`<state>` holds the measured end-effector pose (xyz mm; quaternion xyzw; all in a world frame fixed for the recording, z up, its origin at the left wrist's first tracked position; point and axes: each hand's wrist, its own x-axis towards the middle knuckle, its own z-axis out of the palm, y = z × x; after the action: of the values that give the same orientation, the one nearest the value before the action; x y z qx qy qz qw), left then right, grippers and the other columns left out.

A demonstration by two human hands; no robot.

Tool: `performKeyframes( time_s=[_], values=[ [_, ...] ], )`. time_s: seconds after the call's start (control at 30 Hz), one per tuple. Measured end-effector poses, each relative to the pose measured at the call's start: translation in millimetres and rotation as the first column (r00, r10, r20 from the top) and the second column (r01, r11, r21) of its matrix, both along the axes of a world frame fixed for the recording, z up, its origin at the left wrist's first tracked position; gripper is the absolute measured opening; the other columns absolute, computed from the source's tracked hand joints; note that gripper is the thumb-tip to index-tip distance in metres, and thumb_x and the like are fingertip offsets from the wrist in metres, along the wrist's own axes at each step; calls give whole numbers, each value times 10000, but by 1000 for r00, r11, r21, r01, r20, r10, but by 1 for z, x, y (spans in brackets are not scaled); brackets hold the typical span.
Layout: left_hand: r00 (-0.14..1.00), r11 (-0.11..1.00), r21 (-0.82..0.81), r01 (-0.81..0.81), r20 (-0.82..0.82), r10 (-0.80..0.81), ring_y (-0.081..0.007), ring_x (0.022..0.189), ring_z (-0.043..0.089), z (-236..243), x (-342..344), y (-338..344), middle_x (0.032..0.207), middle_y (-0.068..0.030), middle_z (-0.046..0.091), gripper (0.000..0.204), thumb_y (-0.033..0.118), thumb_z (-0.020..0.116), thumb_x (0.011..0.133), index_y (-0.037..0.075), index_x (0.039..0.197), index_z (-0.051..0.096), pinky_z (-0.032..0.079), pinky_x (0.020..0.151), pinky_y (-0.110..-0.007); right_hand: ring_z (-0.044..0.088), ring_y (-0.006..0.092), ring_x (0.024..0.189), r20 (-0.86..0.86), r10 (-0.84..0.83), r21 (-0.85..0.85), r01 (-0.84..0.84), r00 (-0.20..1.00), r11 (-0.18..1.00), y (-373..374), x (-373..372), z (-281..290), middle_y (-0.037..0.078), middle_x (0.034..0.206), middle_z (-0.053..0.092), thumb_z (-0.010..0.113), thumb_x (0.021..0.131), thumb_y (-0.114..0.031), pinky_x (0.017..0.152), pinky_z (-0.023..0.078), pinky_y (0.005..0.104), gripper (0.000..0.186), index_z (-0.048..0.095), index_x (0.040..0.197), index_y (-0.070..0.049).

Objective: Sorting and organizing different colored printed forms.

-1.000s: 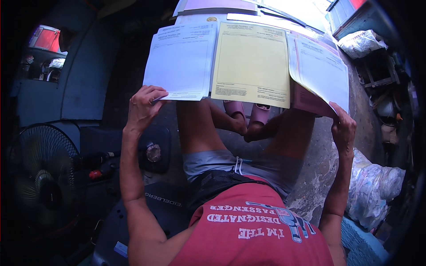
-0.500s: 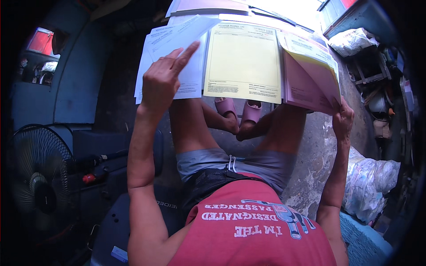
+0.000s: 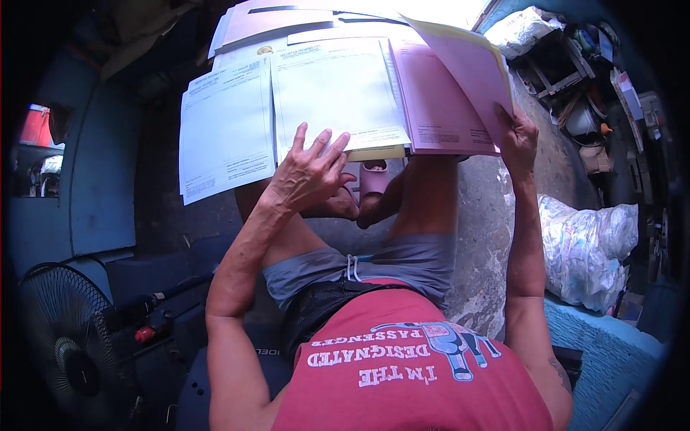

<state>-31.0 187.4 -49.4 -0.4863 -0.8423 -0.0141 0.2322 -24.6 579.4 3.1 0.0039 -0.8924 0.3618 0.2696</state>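
Observation:
My left hand (image 3: pixel 305 169) is open, fingertips spread on the lower edge of a white printed sheet (image 3: pixel 333 86) in the middle. This sheet covers a yellow sheet (image 3: pixel 375 153), of which a strip shows below. A stack of white forms (image 3: pixel 223 136) lies to the left. At the right, my right hand (image 3: pixel 516 133) pinches the edge of lifted pink and yellow sheets (image 3: pixel 467 68), curling them up over a pink printed stack (image 3: pixel 438 118).
More paper piles (image 3: pixel 277 27) lie behind. My legs and pink slippers are below the papers. A black fan (image 3: pixel 72 337) stands at left; wrapped bundles (image 3: pixel 582 258) and a cluttered rack (image 3: pixel 564 75) are at right, beside a light blue ledge (image 3: pixel 596 345).
My left hand moved rightward from the left stack to the middle, where a white sheet now covers the yellow one. My right hand has risen, and the right stack now shows more pink.

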Motion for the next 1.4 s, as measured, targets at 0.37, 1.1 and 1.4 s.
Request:
performKeyframes(
  time_s=[0.37, 1.1, 1.4],
  values=[
    [997, 992, 117, -56, -47, 62, -216, 1052, 676, -11, 15, -2, 1143, -11, 722, 131, 168, 751, 819, 135, 942, 777, 384, 1110, -655, 745, 316, 732, -65, 326, 507, -250, 943, 825, -143, -42, 29, 171, 819, 733, 595, 891, -52, 676, 591, 431, 151, 682, 1014, -71],
    [899, 931, 363, -41, -394, 193, -226, 1248, 565, 36, 44, 53, 1246, -16, 669, 207, 274, 660, 934, 156, 1089, 730, 434, 987, -553, 748, 244, 832, -51, 655, 820, -343, 754, 458, -155, -51, 41, 81, 916, 736, 649, 887, -129, 699, 592, 371, 138, 649, 1014, -73],
    [997, 976, 206, -73, -17, 78, -359, 1310, 512, -5, 15, 170, 1362, -232, 579, 484, 302, 610, 915, 2, 1294, 630, 403, 1024, -662, 749, 232, 978, -122, 501, 900, -117, 857, 419, -44, -50, 46, 78, 1056, 758, 674, 873, -56, 845, 609, 354, 226, 687, 1097, -81]
  ],
)
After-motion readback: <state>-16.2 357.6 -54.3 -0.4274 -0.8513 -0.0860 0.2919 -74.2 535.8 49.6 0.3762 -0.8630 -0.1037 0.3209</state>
